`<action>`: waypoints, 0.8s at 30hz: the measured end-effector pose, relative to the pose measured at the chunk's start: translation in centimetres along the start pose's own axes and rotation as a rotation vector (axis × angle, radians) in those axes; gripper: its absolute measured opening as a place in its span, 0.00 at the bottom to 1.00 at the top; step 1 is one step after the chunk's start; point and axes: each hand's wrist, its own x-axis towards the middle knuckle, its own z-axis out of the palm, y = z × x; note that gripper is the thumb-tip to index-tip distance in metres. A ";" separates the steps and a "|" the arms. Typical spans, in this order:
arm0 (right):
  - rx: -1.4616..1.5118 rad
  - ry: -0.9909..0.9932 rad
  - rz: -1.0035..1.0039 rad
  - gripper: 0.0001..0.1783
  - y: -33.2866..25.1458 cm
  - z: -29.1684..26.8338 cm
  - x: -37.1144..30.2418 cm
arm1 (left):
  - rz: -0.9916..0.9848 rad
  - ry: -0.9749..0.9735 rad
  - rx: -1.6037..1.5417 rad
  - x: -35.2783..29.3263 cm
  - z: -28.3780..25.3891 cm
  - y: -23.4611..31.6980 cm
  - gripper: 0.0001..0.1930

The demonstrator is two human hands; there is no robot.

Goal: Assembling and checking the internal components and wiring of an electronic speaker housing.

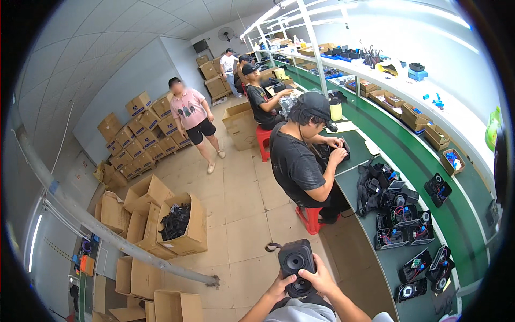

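Observation:
A black box-shaped speaker (296, 260) with two round cones on its face is held between my hands, low in the picture, above my lap. My left hand (281, 284) grips its lower left side, the thumb lying across the front. On its right side my right hand (321, 276) is wrapped round the edge, thumb also on the front between the cones. A short dark strap loop (273, 247) sticks out from the speaker's upper left. To my right, on the green workbench, lie several opened black speaker housings (392, 238) with wires and circuit boards showing.
A co-worker in black (300, 155) sits on a red stool (310, 219) ahead, handling a dark part. Beyond the bench runs a green conveyor belt (399, 129). Open cartons (188, 242) stand at left, near a slanting metal pole (134, 248). A person in pink (190, 110) stands farther off.

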 end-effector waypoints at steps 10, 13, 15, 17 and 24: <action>-0.258 -0.171 -0.218 0.55 -4.0 3.3 -5.5 | 0.381 -0.142 0.277 -5.9 -0.1 2.4 0.44; 0.027 -0.123 -0.196 0.58 -4.3 4.3 -8.5 | 0.334 -0.213 0.335 -8.9 0.1 1.3 0.41; -0.057 -0.045 -0.167 0.58 -4.3 5.6 -11.3 | 0.300 -0.272 0.291 -10.5 -0.6 0.3 0.45; -0.298 -0.025 -0.112 0.56 -3.9 6.1 -13.7 | 0.303 -0.354 0.167 -11.8 -2.1 -3.2 0.51; -0.157 0.328 -0.003 0.59 -5.3 5.7 -25.4 | -0.044 -0.600 0.086 -16.9 2.8 -6.3 0.54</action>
